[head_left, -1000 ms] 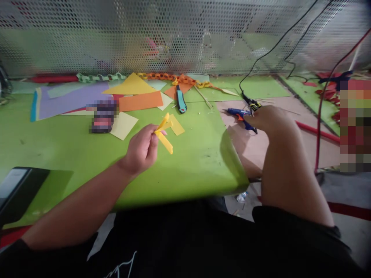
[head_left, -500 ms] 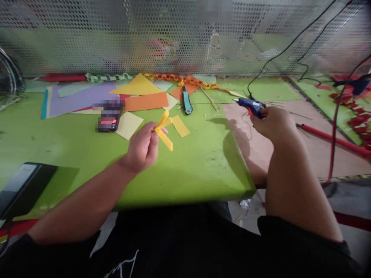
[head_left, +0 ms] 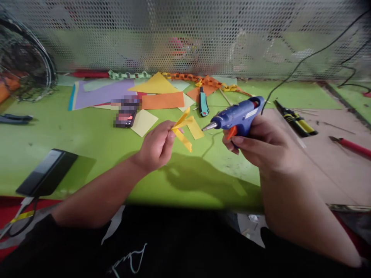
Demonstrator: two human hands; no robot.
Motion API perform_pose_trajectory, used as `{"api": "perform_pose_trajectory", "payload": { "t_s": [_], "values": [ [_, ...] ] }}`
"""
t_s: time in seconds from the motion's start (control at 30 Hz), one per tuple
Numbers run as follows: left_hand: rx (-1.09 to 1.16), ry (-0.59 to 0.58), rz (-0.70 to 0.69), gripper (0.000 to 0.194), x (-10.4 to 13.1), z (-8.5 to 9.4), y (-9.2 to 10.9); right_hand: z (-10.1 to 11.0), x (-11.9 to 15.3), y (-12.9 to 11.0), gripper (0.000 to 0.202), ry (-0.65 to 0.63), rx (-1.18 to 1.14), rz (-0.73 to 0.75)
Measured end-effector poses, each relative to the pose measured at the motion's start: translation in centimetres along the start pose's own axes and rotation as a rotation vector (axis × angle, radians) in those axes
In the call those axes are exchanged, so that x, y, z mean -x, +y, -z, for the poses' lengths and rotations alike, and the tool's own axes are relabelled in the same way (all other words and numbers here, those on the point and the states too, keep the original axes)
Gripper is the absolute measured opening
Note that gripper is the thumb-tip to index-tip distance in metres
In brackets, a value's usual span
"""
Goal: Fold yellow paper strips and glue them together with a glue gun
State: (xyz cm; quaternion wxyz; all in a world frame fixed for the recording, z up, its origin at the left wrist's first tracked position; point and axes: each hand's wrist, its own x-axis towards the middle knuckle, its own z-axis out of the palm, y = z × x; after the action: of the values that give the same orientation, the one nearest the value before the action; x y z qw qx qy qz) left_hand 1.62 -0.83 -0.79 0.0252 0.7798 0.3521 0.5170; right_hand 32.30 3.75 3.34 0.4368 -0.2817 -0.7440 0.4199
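Observation:
Between the thumb and fingers of my left hand (head_left: pixel 158 146) is pinched a folded yellow paper strip (head_left: pixel 183 139), its ends fanning out to the right. My right hand (head_left: pixel 266 148) is wrapped round the handle of a blue glue gun (head_left: pixel 239 117) with an orange trigger. The metal nozzle points left, a short way from the paper strip and not touching it. Below them on the green table (head_left: pixel 208 177) lies a small yellow paper rectangle (head_left: pixel 195 128), partly behind the strip. A teal utility knife (head_left: pixel 203 103) rests just beyond.
Coloured paper sheets (head_left: pixel 106 94) and a paper chain (head_left: pixel 185 76) lie along the back by the perforated metal panel (head_left: pixel 203 38). A phone (head_left: pixel 126 116) and a black device (head_left: pixel 46 173) with a cable are on the left. Yellow-black pliers (head_left: pixel 298 121) lie right; the glue gun's cord (head_left: pixel 290 73) trails upward.
My right hand has brought the glue gun up and left, nearer the yellow strip, and turned it. My left hand still pinches the strip. The camera view has swung, shifting the table items.

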Motion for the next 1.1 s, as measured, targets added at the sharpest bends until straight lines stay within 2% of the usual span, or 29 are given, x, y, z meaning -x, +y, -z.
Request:
{"api": "perform_pose_trajectory", "payload": {
  "t_s": [0.13, 0.47, 0.9, 1.1],
  "values": [
    [-0.020, -0.069, 0.075, 0.029, 0.0, -0.2, 0.4, -1.4, 0.3, 0.5, 0.033, -0.002, -0.278, -0.094],
    [-0.030, -0.116, 0.112, 0.033, 0.1, -0.2, 1.0, -2.8, 0.8, 3.1, 0.026, -0.007, -0.206, -0.102],
    [-0.032, -0.097, 0.132, 0.029, 0.1, -0.3, 0.9, -4.0, 0.4, 3.1, 0.030, 0.028, -0.237, -0.158],
    [-0.070, -0.100, 0.152, 0.031, 0.2, -0.4, 0.8, -4.4, 0.4, 2.5, 0.033, 0.083, -0.174, -0.148]
  ]
}}
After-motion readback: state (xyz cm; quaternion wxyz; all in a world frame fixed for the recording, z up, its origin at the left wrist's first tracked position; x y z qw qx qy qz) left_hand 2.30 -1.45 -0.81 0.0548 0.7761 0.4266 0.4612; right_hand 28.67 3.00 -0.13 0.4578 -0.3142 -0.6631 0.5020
